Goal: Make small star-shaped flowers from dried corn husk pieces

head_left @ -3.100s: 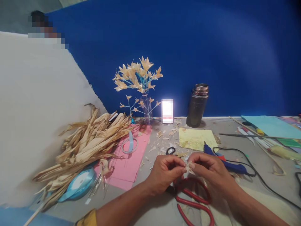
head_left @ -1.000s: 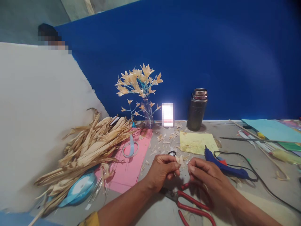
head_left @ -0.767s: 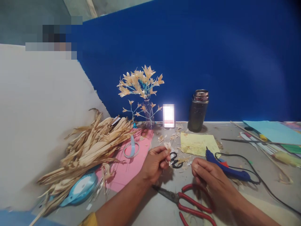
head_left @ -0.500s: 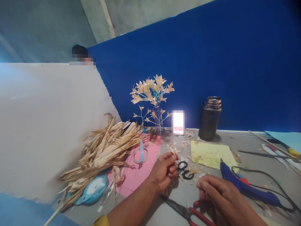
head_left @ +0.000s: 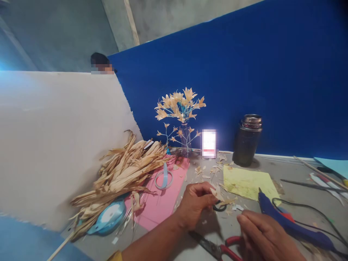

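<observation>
My left hand (head_left: 194, 206) is closed, pinching a small pale husk piece (head_left: 216, 193) between thumb and fingers above the table. Behind that hand, black-handled scissors (head_left: 221, 207) are mostly hidden. My right hand (head_left: 265, 232) has its fingers curled together, and I cannot make out anything between them. Red-handled scissors (head_left: 210, 246) lie between my hands, their handles partly covered by my right hand. A blue glue gun (head_left: 288, 221) rests just to the right of it.
Dried corn husks (head_left: 130, 168) are heaped at left on pink paper (head_left: 160, 214), beside a tape roll (head_left: 163, 180) and a blue dispenser (head_left: 110, 217). Behind stand husk flowers (head_left: 181, 105) and a dark flask (head_left: 247, 141). Yellow paper (head_left: 248, 181) lies among scraps. A person's head shows above the partition.
My left hand has shifted right and lower with the husk piece, now covering much of the black scissors. My right hand has moved slightly right and down. The whole view has shifted a little.
</observation>
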{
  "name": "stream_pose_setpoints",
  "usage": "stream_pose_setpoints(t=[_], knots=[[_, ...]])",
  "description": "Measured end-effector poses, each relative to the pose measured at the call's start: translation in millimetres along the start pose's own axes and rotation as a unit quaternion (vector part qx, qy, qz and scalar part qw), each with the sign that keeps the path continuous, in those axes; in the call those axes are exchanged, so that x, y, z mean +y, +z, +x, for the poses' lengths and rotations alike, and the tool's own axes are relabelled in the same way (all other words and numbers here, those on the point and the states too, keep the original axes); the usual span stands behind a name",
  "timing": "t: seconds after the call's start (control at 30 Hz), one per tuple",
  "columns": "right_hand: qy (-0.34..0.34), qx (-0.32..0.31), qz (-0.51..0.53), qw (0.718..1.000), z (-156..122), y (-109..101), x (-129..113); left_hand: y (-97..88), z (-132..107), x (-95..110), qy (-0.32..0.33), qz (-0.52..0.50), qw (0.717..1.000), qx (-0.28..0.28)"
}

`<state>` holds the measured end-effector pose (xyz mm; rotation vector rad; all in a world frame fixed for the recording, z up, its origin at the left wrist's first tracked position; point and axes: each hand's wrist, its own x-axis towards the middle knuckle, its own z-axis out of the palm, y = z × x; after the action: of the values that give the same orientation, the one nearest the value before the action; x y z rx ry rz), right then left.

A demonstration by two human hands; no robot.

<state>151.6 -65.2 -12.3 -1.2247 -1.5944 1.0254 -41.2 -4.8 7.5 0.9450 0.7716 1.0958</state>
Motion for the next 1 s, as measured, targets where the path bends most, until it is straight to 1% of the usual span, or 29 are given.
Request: stream_pose_setpoints(t=[0.1,0.2,0.27,0.3,0.37,0.43,0.5,0.6,0.67,0.73,0.83,0.93,1.0], knots=[[-0.001,-0.006,-0.005,1.000,2.9,2.8,5.3,2.9,-3.6,3.2,0.049,0.044,0.997,-0.026],[-0.024,0.004,-0.042,0.999,6.2,3.3,3.8,3.1,-5.2,3.0,0.060,0.056,0.996,-0.044],[-0.034,0.022,-0.056,0.998,6.7,2.6,-2.0,2.9,-5.9,1.0,0.051,0.064,0.996,-0.046],[-0.026,0.033,-0.047,0.998,6.4,2.4,-5.7,2.8,-6.2,-0.4,0.043,0.070,0.995,-0.048],[0.017,0.037,0.011,0.999,5.4,3.1,-12.7,2.6,-6.8,-3.8,0.020,0.076,0.996,-0.050],[0.059,0.033,0.082,0.994,4.6,4.8,-17.6,2.3,-7.1,-8.2,-0.014,0.068,0.996,-0.055],[0.079,0.028,0.120,0.989,4.6,6.1,-19.9,1.9,-7.1,-13.1,-0.058,0.051,0.995,-0.070],[0.069,0.014,0.104,0.992,5.6,5.0,-20.3,2.5,-7.0,-19.7,-0.118,0.022,0.989,-0.090],[0.058,0.009,0.081,0.995,6.5,3.3,-19.4,3.7,-6.9,-22.6,-0.141,0.005,0.986,-0.090],[0.048,0.006,0.059,0.997,7.0,2.1,-17.7,5.1,-6.9,-24.1,-0.147,-0.004,0.986,-0.085],[0.043,-0.002,0.054,0.998,7.0,1.9,-14.2,6.5,-7.3,-24.3,-0.138,0.001,0.987,-0.080],[0.036,-0.001,0.045,0.998,6.4,1.8,-12.4,7.2,-8.5,-22.6,-0.120,0.039,0.989,-0.074],[0.020,0.005,0.007,1.000,6.1,1.0,-13.0,7.8,-9.6,-21.0,-0.100,0.076,0.990,-0.063]])
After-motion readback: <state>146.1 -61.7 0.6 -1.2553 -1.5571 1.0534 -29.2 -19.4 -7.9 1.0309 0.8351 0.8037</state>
